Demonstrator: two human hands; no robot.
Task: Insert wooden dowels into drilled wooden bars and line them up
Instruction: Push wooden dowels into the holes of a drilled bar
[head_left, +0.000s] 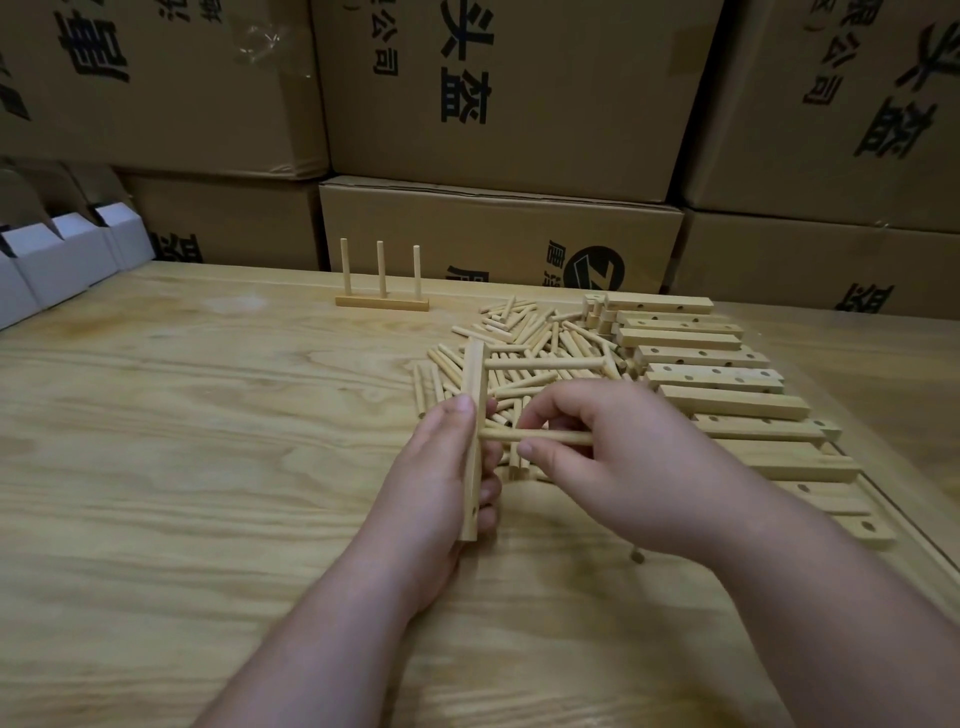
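My left hand (441, 478) grips a drilled wooden bar (474, 389), held lengthways away from me. One dowel (540, 365) sticks out of its far hole to the right. My right hand (613, 457) pinches a second dowel (519, 437), whose left tip meets the bar's middle. An empty hole shows near the bar's close end. A loose pile of dowels (524, 338) lies behind my hands. A row of drilled bars (701, 358) lies on the right. A finished bar with three upright dowels (382, 302) stands at the back.
The wooden table (182, 441) runs wide to the left. Stacked cardboard boxes (498, 228) wall off the far edge. White folded cartons (67, 254) sit at the back left. One stray dowel (636, 556) lies under my right wrist.
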